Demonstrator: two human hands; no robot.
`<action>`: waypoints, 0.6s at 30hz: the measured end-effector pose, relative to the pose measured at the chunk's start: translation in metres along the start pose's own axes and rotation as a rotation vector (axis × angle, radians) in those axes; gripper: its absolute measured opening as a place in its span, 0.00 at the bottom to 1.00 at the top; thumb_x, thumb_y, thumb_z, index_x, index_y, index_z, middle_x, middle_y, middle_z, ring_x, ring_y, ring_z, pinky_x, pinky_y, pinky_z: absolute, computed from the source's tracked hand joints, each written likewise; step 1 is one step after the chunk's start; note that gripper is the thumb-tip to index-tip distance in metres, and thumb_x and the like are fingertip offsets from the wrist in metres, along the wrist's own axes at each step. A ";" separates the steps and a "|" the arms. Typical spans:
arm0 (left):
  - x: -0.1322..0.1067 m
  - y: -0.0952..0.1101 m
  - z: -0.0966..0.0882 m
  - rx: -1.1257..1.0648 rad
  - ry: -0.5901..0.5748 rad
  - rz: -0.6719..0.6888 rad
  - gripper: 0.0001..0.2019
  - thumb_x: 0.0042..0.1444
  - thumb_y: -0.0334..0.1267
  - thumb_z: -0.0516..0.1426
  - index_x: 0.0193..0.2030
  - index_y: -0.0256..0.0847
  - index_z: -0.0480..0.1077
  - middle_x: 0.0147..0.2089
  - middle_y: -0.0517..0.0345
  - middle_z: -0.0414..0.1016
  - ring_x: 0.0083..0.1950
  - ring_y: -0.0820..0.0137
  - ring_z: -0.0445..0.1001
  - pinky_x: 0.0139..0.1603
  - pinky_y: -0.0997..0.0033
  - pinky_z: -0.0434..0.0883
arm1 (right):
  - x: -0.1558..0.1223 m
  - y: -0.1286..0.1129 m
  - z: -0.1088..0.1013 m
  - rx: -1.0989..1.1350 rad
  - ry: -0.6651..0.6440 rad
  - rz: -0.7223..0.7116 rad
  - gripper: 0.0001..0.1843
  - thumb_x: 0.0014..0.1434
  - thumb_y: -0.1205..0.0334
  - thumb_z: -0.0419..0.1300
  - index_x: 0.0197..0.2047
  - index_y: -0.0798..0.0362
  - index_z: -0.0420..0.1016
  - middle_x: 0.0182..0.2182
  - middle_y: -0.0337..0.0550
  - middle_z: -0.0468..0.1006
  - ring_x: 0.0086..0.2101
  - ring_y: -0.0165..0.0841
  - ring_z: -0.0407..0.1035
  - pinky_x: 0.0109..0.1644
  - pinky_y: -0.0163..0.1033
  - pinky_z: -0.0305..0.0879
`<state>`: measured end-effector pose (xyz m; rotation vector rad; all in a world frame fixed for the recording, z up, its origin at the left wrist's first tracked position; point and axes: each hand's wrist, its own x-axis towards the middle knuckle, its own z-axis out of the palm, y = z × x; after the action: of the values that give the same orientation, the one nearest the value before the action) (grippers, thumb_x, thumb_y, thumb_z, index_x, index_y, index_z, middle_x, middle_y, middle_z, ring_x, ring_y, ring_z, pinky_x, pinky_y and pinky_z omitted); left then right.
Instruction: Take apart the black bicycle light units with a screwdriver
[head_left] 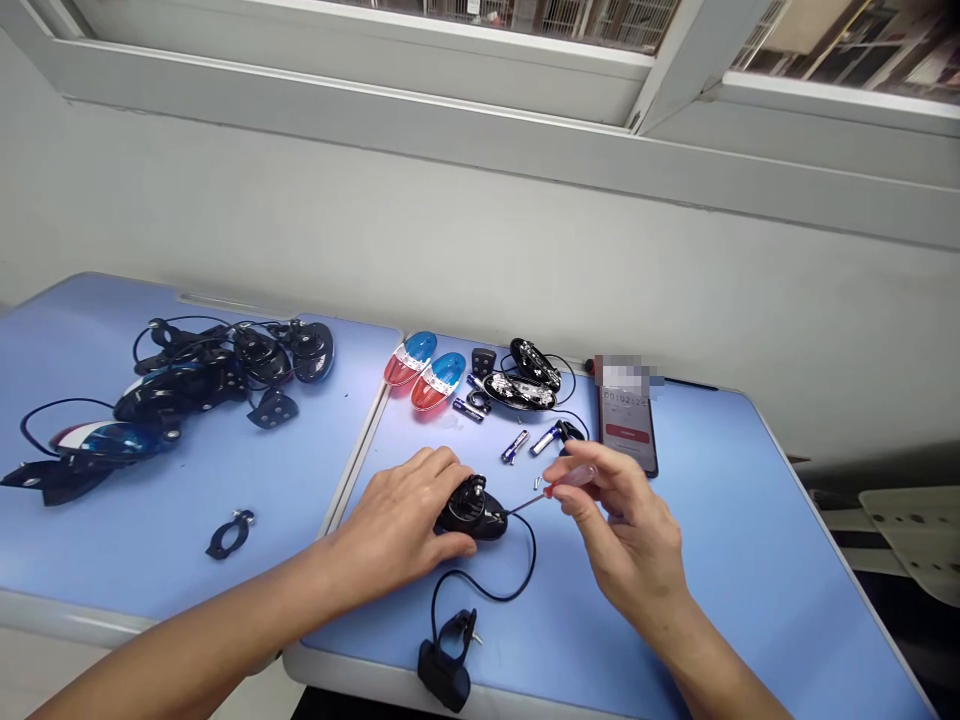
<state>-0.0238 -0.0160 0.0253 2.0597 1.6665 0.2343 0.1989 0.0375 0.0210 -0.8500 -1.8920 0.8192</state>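
My left hand point(416, 510) is closed around one end of a black oval device point(491, 518), pressing it to the blue table. A round clamp mount sits on top of the device. In my right hand point(630, 515) is a screwdriver point(574, 478) with a clear and red handle, gripped between thumb and fingers. Its thin shaft points left, the tip meeting the right end of the device. A black cable point(517, 590) loops from the device to a small black switch unit with a ring clamp point(446, 672) at the front table edge. Small screws point(538, 483) lie near the screwdriver.
Several batteries point(516, 446), two red-and-blue covers point(439, 381) and opened black housings point(519, 391) lie behind my hands. A phone point(628, 432) showing a timer is at right. More assembled devices point(180, 390) and a loose ring clamp point(230, 534) rest on the left table.
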 end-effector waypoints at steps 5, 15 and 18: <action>0.000 0.000 0.000 0.006 0.004 0.010 0.21 0.54 0.44 0.66 0.51 0.45 0.66 0.50 0.58 0.71 0.52 0.59 0.70 0.45 0.60 0.68 | 0.000 -0.002 -0.001 0.079 -0.018 0.043 0.18 0.65 0.71 0.56 0.56 0.46 0.66 0.42 0.41 0.80 0.37 0.29 0.75 0.41 0.36 0.75; 0.000 -0.001 0.001 0.018 0.023 0.023 0.21 0.53 0.44 0.67 0.51 0.44 0.66 0.50 0.58 0.71 0.51 0.59 0.71 0.43 0.61 0.68 | -0.002 0.000 0.000 0.065 0.024 -0.103 0.23 0.64 0.77 0.55 0.59 0.46 0.68 0.42 0.41 0.79 0.36 0.29 0.73 0.42 0.40 0.73; -0.001 -0.001 0.001 0.018 0.019 0.026 0.22 0.53 0.44 0.67 0.52 0.44 0.66 0.50 0.58 0.71 0.51 0.59 0.71 0.43 0.61 0.68 | -0.003 0.000 0.002 0.083 -0.010 -0.120 0.24 0.64 0.75 0.57 0.60 0.45 0.67 0.46 0.44 0.77 0.37 0.31 0.72 0.42 0.43 0.73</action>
<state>-0.0241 -0.0172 0.0239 2.1001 1.6594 0.2490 0.1985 0.0346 0.0187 -0.6759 -1.8846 0.8231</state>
